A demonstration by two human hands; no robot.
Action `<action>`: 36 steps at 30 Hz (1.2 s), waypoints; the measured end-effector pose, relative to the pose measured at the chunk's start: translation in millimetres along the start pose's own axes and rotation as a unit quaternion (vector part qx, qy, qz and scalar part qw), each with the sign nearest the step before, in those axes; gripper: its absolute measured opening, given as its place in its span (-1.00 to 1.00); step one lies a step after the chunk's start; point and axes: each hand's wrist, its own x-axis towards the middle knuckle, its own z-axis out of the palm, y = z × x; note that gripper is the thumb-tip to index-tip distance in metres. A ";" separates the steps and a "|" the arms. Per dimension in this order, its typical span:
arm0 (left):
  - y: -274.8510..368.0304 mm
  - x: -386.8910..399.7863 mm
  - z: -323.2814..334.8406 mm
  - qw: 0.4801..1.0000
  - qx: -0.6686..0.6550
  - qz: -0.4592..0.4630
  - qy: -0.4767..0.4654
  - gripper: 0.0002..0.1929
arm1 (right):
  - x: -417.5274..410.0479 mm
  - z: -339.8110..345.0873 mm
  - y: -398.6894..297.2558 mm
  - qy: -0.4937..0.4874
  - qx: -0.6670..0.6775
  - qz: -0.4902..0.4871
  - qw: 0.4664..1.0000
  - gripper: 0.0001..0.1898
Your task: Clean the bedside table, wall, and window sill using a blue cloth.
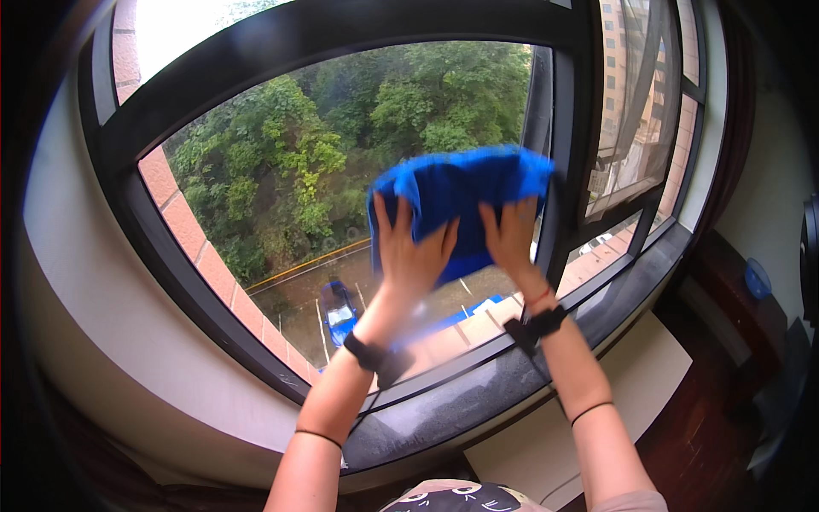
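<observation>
A blue cloth (464, 192) is spread against the lower right part of a window pane (288, 192), its right edge reaching the dark window frame. My left hand (413, 246) lies on the cloth's left part with the fingers apart, pressing it flat. On the cloth's right part rests my right hand (513, 237), fingers pointing up. Both palms face the glass, and the cloth is bunched in folds above and between them. Its upper edge is slightly blurred. Black straps with small devices and cables sit on both wrists.
A dark stone windowsill (448, 397) runs below the pane. To the right are a screened window section (630, 115) and a blue bowl (757, 278) on dark red furniture. Trees and a parked blue car (339, 313) show outside.
</observation>
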 end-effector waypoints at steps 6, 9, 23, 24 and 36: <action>-12.9 102.9 6.8 0.996 0.071 0.011 0.059 -0.76 | 137.3 -0.5 27.0 0.082 -0.012 -0.103 0.991 -0.60; 7.6 87.9 32.0 0.995 0.090 0.011 0.038 -0.73 | 113.8 5.9 48.4 0.095 -0.044 -0.129 0.986 -0.55; 112.0 -288.7 82.4 0.932 -0.100 0.119 -0.327 -0.61 | -288.4 -54.1 46.2 -0.309 0.066 0.264 0.911 -0.40; 114.8 -294.6 78.4 0.929 -0.111 0.112 -0.336 -0.61 | -300.6 -55.7 41.7 -0.305 0.069 0.261 0.913 -0.42; 98.7 -326.6 -9.6 0.865 -0.255 -0.138 -0.410 -0.79 | -310.3 -41.3 -15.4 -0.372 -0.025 0.130 0.919 -0.81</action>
